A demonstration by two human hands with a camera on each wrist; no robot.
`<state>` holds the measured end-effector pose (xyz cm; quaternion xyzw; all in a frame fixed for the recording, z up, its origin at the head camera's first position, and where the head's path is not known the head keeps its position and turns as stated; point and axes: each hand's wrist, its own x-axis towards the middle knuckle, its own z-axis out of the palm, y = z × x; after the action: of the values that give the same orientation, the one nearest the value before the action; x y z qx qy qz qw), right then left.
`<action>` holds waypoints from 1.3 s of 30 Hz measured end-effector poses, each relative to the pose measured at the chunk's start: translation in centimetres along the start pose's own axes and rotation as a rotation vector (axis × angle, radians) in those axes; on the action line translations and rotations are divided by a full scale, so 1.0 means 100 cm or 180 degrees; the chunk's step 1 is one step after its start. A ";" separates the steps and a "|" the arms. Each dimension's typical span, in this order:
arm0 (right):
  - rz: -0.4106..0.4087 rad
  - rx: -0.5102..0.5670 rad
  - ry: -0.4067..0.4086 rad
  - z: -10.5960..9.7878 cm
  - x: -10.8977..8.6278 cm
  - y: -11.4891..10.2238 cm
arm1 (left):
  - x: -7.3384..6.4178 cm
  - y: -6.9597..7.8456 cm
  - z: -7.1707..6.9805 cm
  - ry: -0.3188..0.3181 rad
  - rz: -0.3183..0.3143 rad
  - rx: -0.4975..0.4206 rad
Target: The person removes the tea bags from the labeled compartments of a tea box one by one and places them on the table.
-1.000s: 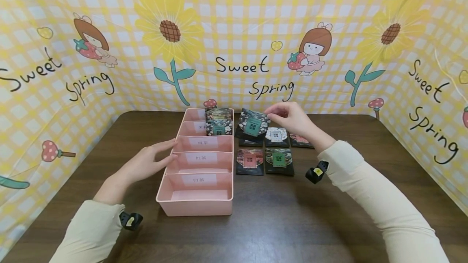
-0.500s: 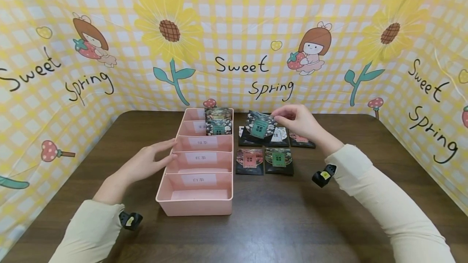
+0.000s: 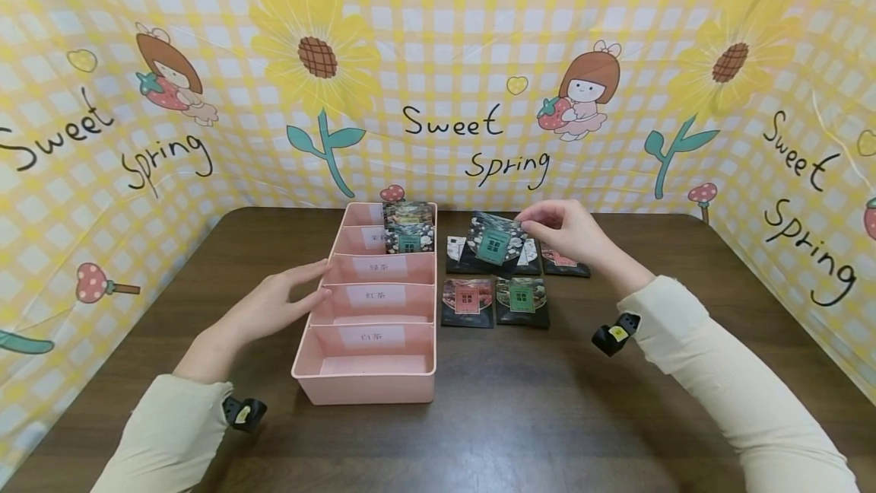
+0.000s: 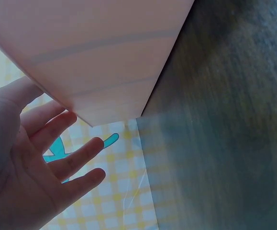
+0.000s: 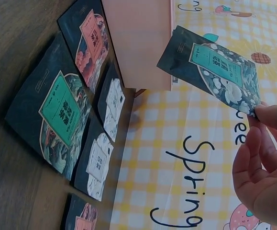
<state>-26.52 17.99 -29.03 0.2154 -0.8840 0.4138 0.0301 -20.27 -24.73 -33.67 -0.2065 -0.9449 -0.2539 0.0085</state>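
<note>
My right hand point(image 3: 561, 227) pinches a dark tea sachet point(image 3: 496, 242) by its top corner, between thumb and forefinger. The sachet has a teal label and white flowers; in the right wrist view it tilts above the sachets on the table. On the left side of a long pink divided box point(image 3: 366, 390), my left hand point(image 3: 274, 306) touches the rim with loosely extended fingers. The left wrist view has its thumb and fingertips right at that rim. Sachets with teal-labelled fronts point(image 3: 411, 240) stand in the box's far compartments. Its nearer three compartments hold only white paper labels.
Right of the box lie a red-labelled sachet point(image 3: 468, 301) and a green-labelled sachet point(image 3: 522, 301). Behind them are two white-labelled sachets point(image 5: 100, 160), partly covered in the head view, and another red-labelled sachet point(image 3: 566, 265). A yellow checked cloth point(image 3: 445, 44) surrounds the brown table point(image 3: 520, 417).
My right hand has moved rightward with the teal-labelled sachet, away from the box, uncovering the left white-labelled sachet and overlapping the right one. My left hand has stayed at the box rim.
</note>
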 end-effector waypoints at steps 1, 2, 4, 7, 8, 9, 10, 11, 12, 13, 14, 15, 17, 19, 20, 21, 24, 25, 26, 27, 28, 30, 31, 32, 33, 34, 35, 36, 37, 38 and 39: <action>-0.0003 0.0012 0.0000 -0.001 -0.001 0.000 | 0.000 0.000 0.000 0.0002 0.0008 0.0004; -0.0006 0.0012 -0.0001 -0.002 -0.002 0.001 | 0.000 0.001 0.000 -0.0004 0.0004 0.0000; -0.0009 0.0037 0.0004 -0.003 -0.004 0.003 | 0.000 0.001 -0.001 -0.0006 0.0012 -0.0004; -0.0002 0.0043 0.0022 -0.006 -0.008 0.006 | 0.000 0.001 -0.001 -0.0021 -0.0008 -0.0022; 0.0007 0.0034 0.0031 -0.007 -0.009 0.007 | 0.000 0.000 -0.001 -0.0025 -0.0016 -0.0025; 0.0006 0.0027 0.0039 -0.008 -0.010 0.009 | 0.000 0.000 -0.001 -0.0027 -0.0026 -0.0028; 0.0007 0.0010 0.0050 -0.009 -0.011 0.011 | 0.000 0.000 -0.001 -0.0033 -0.0033 -0.0030; 0.0010 -0.0003 0.0058 -0.010 -0.013 0.012 | 0.001 0.000 -0.001 -0.0037 -0.0042 -0.0031; 0.0011 -0.0015 0.0067 -0.011 -0.014 0.014 | 0.001 -0.001 -0.001 -0.0042 -0.0048 -0.0030; 0.0013 -0.0028 0.0072 -0.012 -0.015 0.016 | 0.001 0.000 -0.001 -0.0051 -0.0052 -0.0030; 0.0023 -0.0043 0.0075 -0.012 -0.016 0.017 | 0.001 0.000 -0.001 -0.0057 -0.0056 -0.0032; 0.0034 -0.0047 0.0081 -0.013 -0.017 0.018 | 0.001 0.000 -0.001 -0.0062 -0.0059 -0.0034; 0.0071 -0.0072 0.0089 -0.015 -0.019 0.021 | 0.000 0.000 -0.001 -0.0065 -0.0051 -0.0037; 0.0106 -0.0088 0.0088 -0.017 -0.022 0.024 | 0.000 0.001 -0.002 -0.0060 -0.0030 -0.0039; 0.0123 -0.0103 0.0088 -0.018 -0.023 0.026 | -0.001 0.001 -0.002 -0.0052 -0.0017 -0.0036; 0.0133 -0.0117 0.0089 -0.019 -0.025 0.028 | -0.001 0.001 -0.002 -0.0046 -0.0005 -0.0031; 0.0132 -0.0090 0.0065 -0.023 -0.029 0.033 | -0.001 0.002 -0.002 -0.0037 0.0030 -0.0022; 0.0125 -0.0073 0.0053 -0.024 -0.031 0.035 | -0.001 0.002 -0.002 -0.0038 0.0032 -0.0022; 0.0132 -0.0050 0.0037 -0.025 -0.032 0.037 | -0.001 0.002 -0.001 -0.0039 0.0032 -0.0020; 0.0135 -0.0040 0.0026 -0.026 -0.033 0.039 | -0.001 0.002 -0.001 -0.0042 0.0032 -0.0020; 0.0140 -0.0040 0.0018 -0.027 -0.034 0.041 | -0.001 0.002 -0.001 -0.0045 0.0032 -0.0019; 0.0168 -0.0094 0.0011 -0.030 -0.036 0.045 | -0.001 0.002 -0.001 -0.0044 0.0026 -0.0017; 0.0186 -0.0141 0.0019 -0.031 -0.038 0.047 | -0.001 0.002 -0.001 -0.0043 0.0024 -0.0018; 0.0213 -0.0199 0.0025 -0.032 -0.039 0.049 | -0.001 0.002 -0.001 -0.0041 0.0026 -0.0016; 0.0235 -0.0251 0.0029 -0.033 -0.040 0.050 | -0.001 0.002 -0.001 -0.0037 0.0029 -0.0013; 0.0259 -0.0291 0.0024 -0.035 -0.041 0.052 | -0.001 0.002 -0.001 -0.0033 0.0030 -0.0011; 0.0286 -0.0319 0.0016 -0.036 -0.042 0.054 | -0.001 0.001 -0.001 -0.0030 0.0030 -0.0008; 0.0306 -0.0334 0.0005 -0.038 -0.043 0.055 | -0.001 0.001 -0.001 -0.0027 0.0028 -0.0007; 0.0329 -0.0346 -0.0006 -0.039 -0.045 0.056 | 0.000 0.001 -0.001 -0.0022 0.0030 -0.0003; 0.0346 -0.0354 -0.0018 -0.040 -0.046 0.058 | 0.000 0.001 -0.001 -0.0017 0.0033 0.0002; 0.0361 -0.0354 -0.0031 -0.041 -0.047 0.059 | 0.000 0.000 -0.001 -0.0014 0.0029 0.0003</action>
<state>-25.20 26.02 -31.66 0.1650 -0.9165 0.3641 0.0142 -20.22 -24.73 -33.60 -0.2114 -0.9441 -0.2530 0.0077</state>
